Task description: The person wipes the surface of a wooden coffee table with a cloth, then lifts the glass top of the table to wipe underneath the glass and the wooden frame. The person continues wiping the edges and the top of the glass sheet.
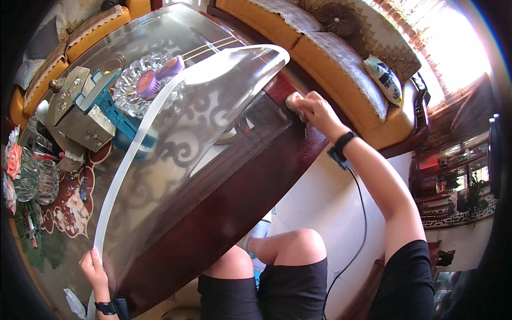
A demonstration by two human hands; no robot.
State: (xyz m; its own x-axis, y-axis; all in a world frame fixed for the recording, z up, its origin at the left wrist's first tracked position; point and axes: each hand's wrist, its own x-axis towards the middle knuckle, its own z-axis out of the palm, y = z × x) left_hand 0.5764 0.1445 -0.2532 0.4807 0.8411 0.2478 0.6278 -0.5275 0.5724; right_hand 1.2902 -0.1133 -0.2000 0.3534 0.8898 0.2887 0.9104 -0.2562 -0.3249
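Observation:
My left hand (95, 271) grips the edge of a thick clear plastic table cover (124, 166). That cover is lifted and folded back, curving up off the dark red wooden table (213, 218). At the table's right corner, my right hand (321, 116) is closed on a crumpled pale cloth (293, 100), which is pressed to the wooden border. Its fingers partly hide the cloth. Beside that hand, a dark glass panel (264, 118) is set into the tabletop.
On the table stand a cut-glass bowl (128, 80) with purple items, a teal stand (118, 118), a decorated box (80, 106) and glass vases (47, 181). Orange sofas (330, 69) line the far side. A black cable (364, 224) hangs from my right wrist.

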